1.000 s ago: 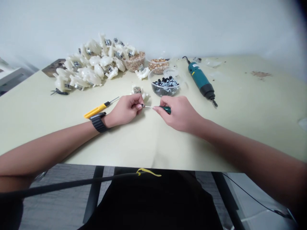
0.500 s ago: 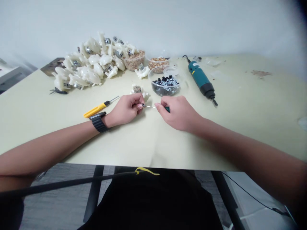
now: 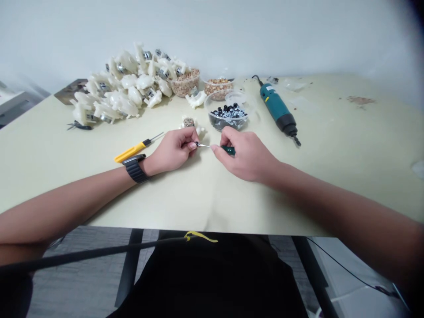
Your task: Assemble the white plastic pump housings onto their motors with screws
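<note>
Between thumb and finger, my left hand (image 3: 177, 149) pinches a small black part (image 3: 198, 144), too small to make out fully. My right hand (image 3: 247, 154) is closed around the green handle of a screwdriver (image 3: 228, 150). Its thin metal shaft points left, and the tip meets the small black part. Just behind my left hand lies a cream plastic piece (image 3: 189, 123) with a round metal part on top, partly covered by my fingers. A clear round tub (image 3: 228, 130) of small black and silver parts stands behind my right hand.
A yellow-handled screwdriver (image 3: 130, 152) lies beside my left wrist. Small pliers (image 3: 79, 126) are at the left, below a heap of cream plastic pieces (image 3: 127, 81). Two tubs of small brownish parts (image 3: 185, 84) stand at the back. A green power screwdriver (image 3: 278, 108) lies right.
My right hand has shifted slightly left, and its fingers have moved on the green handle, so more of it shows and less shaft. My left hand stays nearly still.
</note>
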`<move>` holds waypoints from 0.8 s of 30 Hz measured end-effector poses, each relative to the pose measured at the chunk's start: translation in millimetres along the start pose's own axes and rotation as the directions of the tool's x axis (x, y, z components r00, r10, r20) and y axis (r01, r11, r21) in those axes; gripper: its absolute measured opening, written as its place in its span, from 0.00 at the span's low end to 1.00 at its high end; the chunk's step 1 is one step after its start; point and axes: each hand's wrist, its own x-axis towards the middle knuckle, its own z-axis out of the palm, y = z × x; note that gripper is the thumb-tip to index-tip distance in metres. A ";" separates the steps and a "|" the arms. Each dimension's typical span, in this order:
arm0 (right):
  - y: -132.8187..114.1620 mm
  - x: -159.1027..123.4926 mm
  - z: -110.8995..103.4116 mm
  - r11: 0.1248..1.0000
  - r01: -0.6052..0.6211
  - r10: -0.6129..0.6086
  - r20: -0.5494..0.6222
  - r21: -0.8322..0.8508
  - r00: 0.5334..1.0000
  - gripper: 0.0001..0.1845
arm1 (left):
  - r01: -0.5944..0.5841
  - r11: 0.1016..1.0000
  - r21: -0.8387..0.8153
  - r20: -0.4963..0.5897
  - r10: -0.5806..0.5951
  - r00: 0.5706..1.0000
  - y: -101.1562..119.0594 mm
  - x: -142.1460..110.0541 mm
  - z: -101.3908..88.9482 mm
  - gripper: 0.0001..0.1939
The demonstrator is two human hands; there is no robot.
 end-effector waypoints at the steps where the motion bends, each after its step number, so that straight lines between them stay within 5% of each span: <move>1: -0.7 -0.3 -0.5 1.000 -0.006 0.006 0.013 0.009 1.000 0.13 | 0.001 1.000 -0.002 0.001 -0.001 1.000 -0.2 0.3 0.1 0.03; 11: 4.9 2.0 -0.6 0.993 0.112 -0.109 -0.063 0.040 0.992 0.18 | 0.029 0.998 -0.058 0.004 -0.029 1.000 -2.1 2.0 0.6 0.03; 15: 4.4 2.9 0.5 0.997 0.044 -0.042 -0.026 0.066 0.999 0.17 | 0.025 0.998 -0.059 0.002 -0.025 1.000 -1.5 2.5 0.9 0.03; 20: -2.0 1.6 0.0 0.988 -0.122 0.128 0.056 -0.093 0.990 0.20 | -0.006 1.000 -0.019 0.001 0.006 1.000 2.8 1.2 2.5 0.04; 24: -5.6 0.9 -4.0 0.993 -0.099 0.108 0.151 -0.071 0.983 0.20 | -0.022 1.000 0.007 -0.005 0.022 1.000 4.0 1.0 3.9 0.04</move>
